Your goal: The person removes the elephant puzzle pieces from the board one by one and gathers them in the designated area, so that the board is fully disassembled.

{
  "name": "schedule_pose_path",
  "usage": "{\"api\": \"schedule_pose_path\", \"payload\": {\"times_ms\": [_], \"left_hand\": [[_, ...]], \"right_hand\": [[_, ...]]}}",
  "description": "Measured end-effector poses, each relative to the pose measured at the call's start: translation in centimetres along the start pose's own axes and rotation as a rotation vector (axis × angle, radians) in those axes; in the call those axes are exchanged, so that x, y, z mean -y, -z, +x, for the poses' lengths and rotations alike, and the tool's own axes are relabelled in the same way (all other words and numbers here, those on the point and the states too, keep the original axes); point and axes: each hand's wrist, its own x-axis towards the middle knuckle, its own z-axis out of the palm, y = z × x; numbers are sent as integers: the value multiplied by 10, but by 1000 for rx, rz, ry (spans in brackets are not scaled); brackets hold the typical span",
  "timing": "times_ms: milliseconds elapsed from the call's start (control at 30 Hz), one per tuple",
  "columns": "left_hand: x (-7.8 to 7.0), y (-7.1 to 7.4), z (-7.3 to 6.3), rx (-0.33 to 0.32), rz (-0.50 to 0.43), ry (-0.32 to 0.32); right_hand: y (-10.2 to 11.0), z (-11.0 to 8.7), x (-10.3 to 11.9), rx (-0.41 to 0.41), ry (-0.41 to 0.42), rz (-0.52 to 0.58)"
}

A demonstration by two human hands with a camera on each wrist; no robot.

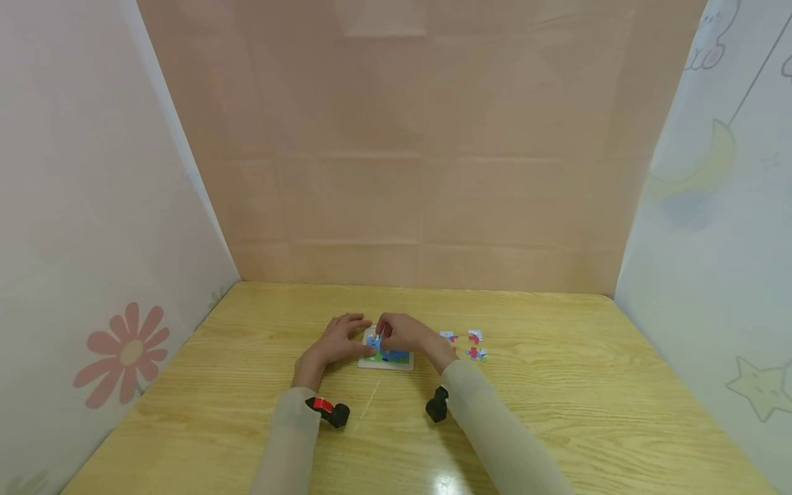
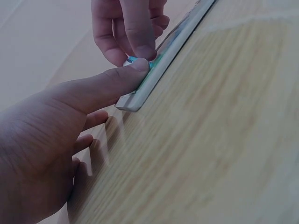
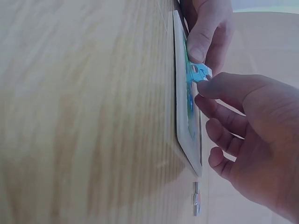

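A small jigsaw board (image 1: 386, 367) with a pale frame lies flat on the table, its picture blue and green. My right hand (image 1: 405, 333) is over the board and pinches a light-blue jigsaw piece (image 3: 202, 71) between thumb and index finger; the piece stands tilted up from the picture. The other right fingers are loosely curled. From the left, my left hand (image 1: 337, 342) rests its thumb (image 2: 117, 79) on the board beside that piece. Its remaining fingers lie spread past the board's left edge. Part of the picture is hidden under both hands.
Several loose jigsaw pieces (image 1: 476, 336) with red, white and blue print lie on the wooden table (image 1: 544, 392) right of the board. A tan backdrop (image 1: 421, 172) stands behind the table, with pale printed walls at both sides.
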Motion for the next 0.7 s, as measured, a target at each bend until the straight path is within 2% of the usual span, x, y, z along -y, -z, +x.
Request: {"api": "schedule_pose_path", "payload": {"times_ms": [333, 700], "left_hand": [[-1, 1, 0, 5, -9, 8], [0, -1, 2, -1, 20, 18]], "right_hand": [[3, -5, 2, -71, 61, 33], [10, -15, -1, -104, 40, 53]]}}
